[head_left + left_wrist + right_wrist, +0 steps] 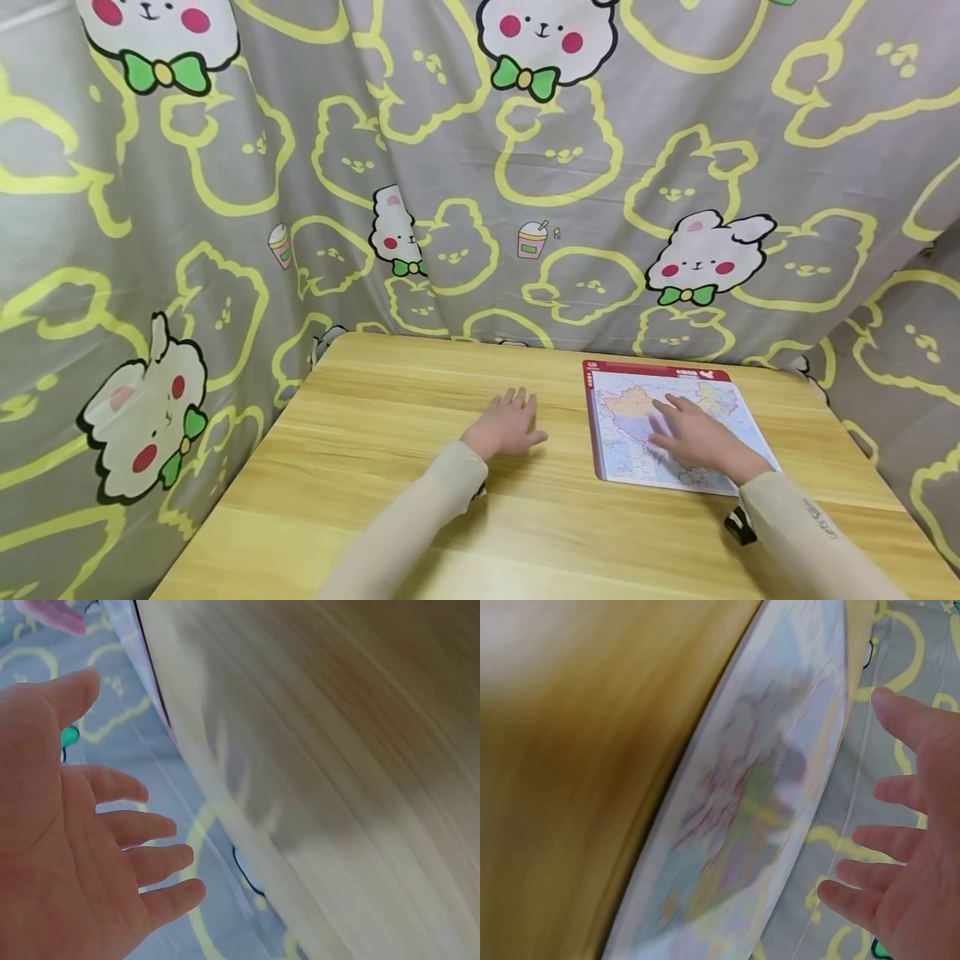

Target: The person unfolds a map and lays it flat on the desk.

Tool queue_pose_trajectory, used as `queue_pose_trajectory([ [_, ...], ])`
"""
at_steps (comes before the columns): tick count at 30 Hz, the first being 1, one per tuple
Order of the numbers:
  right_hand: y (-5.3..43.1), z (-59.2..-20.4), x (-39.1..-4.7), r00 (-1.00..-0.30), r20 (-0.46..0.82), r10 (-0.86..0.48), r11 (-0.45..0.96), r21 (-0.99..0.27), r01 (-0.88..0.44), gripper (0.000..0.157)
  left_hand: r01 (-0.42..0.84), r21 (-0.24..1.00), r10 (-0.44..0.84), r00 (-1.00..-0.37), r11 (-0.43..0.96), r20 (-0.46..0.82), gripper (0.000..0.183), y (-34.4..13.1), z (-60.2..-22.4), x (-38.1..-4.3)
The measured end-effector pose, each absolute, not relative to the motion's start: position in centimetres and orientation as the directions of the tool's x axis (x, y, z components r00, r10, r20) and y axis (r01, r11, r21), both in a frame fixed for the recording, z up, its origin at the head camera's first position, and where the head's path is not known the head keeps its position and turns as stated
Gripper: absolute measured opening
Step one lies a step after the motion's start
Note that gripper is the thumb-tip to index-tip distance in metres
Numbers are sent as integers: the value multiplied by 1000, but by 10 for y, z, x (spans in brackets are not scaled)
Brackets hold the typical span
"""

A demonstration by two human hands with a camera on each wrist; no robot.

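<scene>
A map board (pixel 622 462) with a red top border and a printed, coloured map lies flat on the right side of the wooden table. Above it hovers my right hand (pixel 697 433), fingers spread and slightly bent, holding nothing; the right wrist view shows a gap between that hand (pixel 907 832) and the map (pixel 735 802). My left hand (pixel 506 423) is over the bare wood left of the board, fingers apart. Seen in the left wrist view, the left hand (pixel 97 817) has an empty palm and stands off the tabletop, with its shadow on the wood.
The wooden table (pixel 360 417) reaches back to a grey curtain (pixel 450 167) printed with yellow outlines and white cartoon animals. This curtain also hangs along the left and right sides. A black band (pixel 741 527) is on the right wrist.
</scene>
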State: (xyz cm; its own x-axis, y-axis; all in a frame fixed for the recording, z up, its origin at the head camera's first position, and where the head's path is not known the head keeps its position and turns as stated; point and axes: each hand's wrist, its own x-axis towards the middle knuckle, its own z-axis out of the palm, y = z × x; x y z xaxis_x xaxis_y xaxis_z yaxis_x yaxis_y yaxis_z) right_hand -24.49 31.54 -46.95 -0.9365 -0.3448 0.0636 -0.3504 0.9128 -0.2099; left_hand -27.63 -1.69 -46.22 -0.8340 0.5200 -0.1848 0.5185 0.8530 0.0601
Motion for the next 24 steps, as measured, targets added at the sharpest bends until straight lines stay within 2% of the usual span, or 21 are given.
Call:
queue_pose_trajectory([
  [9, 350, -475, -226, -920, 68, -386, 902, -179, -392, 69, 593, -37, 577, -795, 805, -189, 75, 24, -467, -266],
  [17, 372, -477, -218, -915, 84, -396, 896, -185, -405, 75, 661, -53, 642, -743, 749, -191, 82, 54, -466, -256],
  [24, 389, -481, -213, -918, 62, -392, 900, -182, -396, 85, 664, -79, 637, -739, 744, -221, 82, 71, -466, -250],
])
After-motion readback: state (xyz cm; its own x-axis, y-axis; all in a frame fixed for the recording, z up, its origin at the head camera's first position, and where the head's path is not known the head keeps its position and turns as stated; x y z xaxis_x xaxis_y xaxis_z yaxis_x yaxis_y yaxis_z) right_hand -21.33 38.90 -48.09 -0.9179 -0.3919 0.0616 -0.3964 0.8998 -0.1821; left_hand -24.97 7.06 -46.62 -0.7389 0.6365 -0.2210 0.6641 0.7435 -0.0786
